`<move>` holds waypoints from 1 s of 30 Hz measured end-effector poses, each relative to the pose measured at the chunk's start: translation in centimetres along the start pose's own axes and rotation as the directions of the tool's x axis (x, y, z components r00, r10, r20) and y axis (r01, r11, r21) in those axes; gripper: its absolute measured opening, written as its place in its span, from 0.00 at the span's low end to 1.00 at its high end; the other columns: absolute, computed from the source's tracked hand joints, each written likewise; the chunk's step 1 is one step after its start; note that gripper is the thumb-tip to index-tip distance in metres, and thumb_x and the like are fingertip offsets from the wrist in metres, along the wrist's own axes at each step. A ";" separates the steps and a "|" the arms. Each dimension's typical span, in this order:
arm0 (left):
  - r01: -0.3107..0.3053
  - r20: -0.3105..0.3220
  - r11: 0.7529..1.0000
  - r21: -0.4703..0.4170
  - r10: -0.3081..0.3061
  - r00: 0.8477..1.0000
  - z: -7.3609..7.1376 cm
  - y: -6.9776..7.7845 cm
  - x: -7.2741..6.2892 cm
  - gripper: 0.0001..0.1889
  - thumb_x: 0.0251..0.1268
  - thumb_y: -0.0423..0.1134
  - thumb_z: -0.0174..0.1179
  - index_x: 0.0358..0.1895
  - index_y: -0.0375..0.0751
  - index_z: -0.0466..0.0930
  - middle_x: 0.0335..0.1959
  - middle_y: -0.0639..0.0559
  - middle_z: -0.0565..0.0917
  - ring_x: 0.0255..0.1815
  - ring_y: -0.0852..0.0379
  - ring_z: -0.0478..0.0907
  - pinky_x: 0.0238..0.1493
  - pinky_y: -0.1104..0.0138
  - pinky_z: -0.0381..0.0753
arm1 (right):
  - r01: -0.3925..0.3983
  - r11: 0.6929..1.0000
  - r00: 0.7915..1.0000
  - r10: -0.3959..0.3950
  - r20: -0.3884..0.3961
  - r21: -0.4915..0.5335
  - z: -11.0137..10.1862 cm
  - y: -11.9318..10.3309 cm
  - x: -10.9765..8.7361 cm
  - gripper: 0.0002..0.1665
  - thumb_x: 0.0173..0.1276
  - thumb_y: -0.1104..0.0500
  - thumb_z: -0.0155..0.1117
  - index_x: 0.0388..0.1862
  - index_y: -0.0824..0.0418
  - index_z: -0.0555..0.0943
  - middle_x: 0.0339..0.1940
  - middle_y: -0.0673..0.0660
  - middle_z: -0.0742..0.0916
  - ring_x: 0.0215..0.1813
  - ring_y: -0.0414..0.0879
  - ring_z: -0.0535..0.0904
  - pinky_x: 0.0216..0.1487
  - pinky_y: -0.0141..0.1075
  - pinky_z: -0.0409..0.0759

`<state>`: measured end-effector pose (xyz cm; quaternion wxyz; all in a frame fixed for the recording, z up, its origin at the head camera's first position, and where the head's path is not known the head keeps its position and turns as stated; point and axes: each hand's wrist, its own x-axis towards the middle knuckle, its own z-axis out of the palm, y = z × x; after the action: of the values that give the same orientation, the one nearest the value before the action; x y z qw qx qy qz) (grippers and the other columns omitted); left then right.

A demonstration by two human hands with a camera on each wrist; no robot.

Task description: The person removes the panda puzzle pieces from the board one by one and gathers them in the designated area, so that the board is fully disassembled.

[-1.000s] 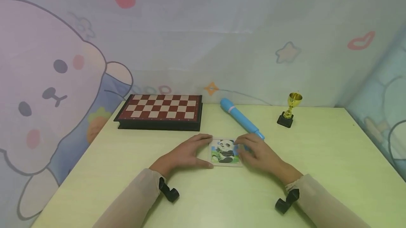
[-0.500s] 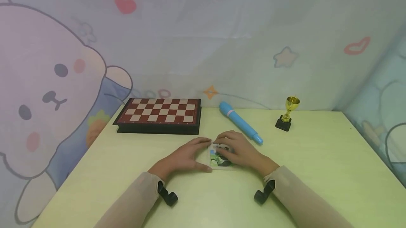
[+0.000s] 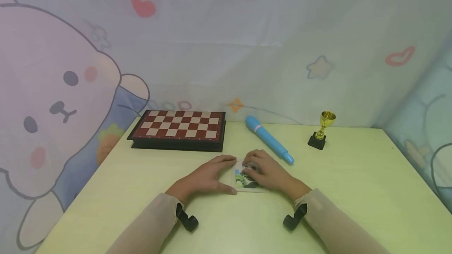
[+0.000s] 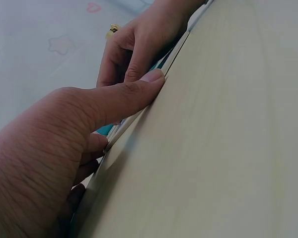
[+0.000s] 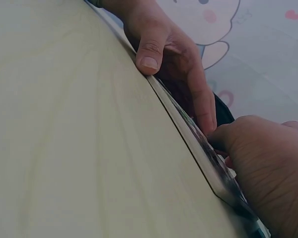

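Observation:
In the head view a square, flat panda picture puzzle (image 3: 242,180) with a pale frame lies on the table. My left hand (image 3: 208,175) holds its left side, thumb at the near corner and fingers at the far corner. In the left wrist view the left thumb (image 4: 134,96) lies along the frame's near edge. My right hand (image 3: 270,171) rests over the puzzle's right part, bent fingertips touching the picture and covering much of the panda. Whether a loose piece lies under those fingertips is hidden. The right wrist view shows the puzzle's frame (image 5: 181,131) edge-on, flat on the table.
Behind the left hand stands a folded chessboard case (image 3: 178,130). A blue capped stick, like a fat marker (image 3: 269,140), lies diagonally beyond the right hand. Farther right is a small gold trophy cup (image 3: 322,130) on a black base. A printed cloth backdrop (image 3: 226,50) rises behind the table (image 3: 353,191).
My right hand has moved left from the puzzle's right edge onto its picture, covering the panda's face and body. My left hand stays on the left side. The view has tilted slightly.

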<state>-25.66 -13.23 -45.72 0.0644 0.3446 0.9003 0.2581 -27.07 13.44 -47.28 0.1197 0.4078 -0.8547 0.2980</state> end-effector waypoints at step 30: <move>0.000 -0.003 1.000 0.016 0.000 1.000 0.0 0.2 0.0 0.54 0.49 0.74 0.67 0.77 0.50 0.63 0.77 0.60 0.61 0.77 0.56 0.58 0.72 0.54 0.64 | 0.001 0.997 1.000 -0.003 -0.024 -0.073 -0.2 -0.8 0.0 0.07 0.73 0.59 0.64 0.48 0.57 0.83 0.56 0.53 0.81 0.60 0.50 0.74 0.61 0.46 0.76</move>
<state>-25.55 -13.13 -45.66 0.0602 0.3447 0.9024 0.2516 -26.45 13.16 -46.72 0.1450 0.4006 -0.8631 0.2711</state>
